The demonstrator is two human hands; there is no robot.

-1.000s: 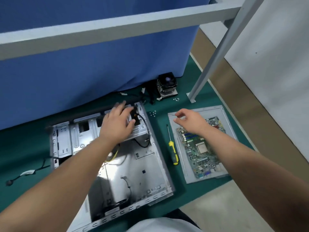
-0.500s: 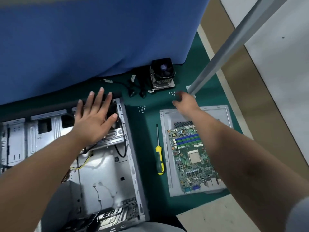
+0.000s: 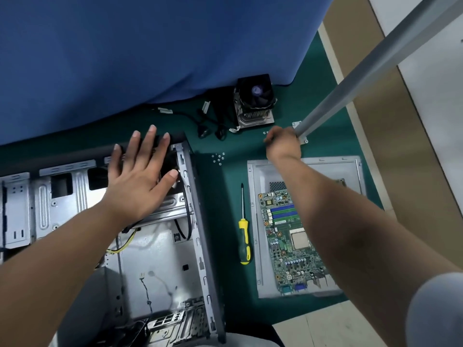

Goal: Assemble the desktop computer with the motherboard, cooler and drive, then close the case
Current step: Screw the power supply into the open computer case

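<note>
The open grey computer case (image 3: 160,259) lies on the green mat at the left, with loose cables inside. My left hand (image 3: 140,181) rests flat, fingers spread, on the metal bracket at the case's far end. The green motherboard (image 3: 288,236) lies on the grey side panel (image 3: 325,171) at the right. The black fan cooler (image 3: 254,103) stands at the back by the curtain. My right hand (image 3: 283,144) is reached out past the panel, fingers curled down at tiny screws (image 3: 265,132) on the mat. Its fingertips are hidden.
A yellow-handled screwdriver (image 3: 243,236) lies between case and panel. Another cluster of small screws (image 3: 218,157) sits beyond its tip. Black cables (image 3: 210,123) lie left of the cooler. A grey metal pole (image 3: 350,78) stands bolted beside my right hand. A blue curtain (image 3: 150,46) closes off the back.
My right hand moved away from the side panel's top edge out to the screws by the pole. My left hand uncurled and now lies flat. The camera tilted down.
</note>
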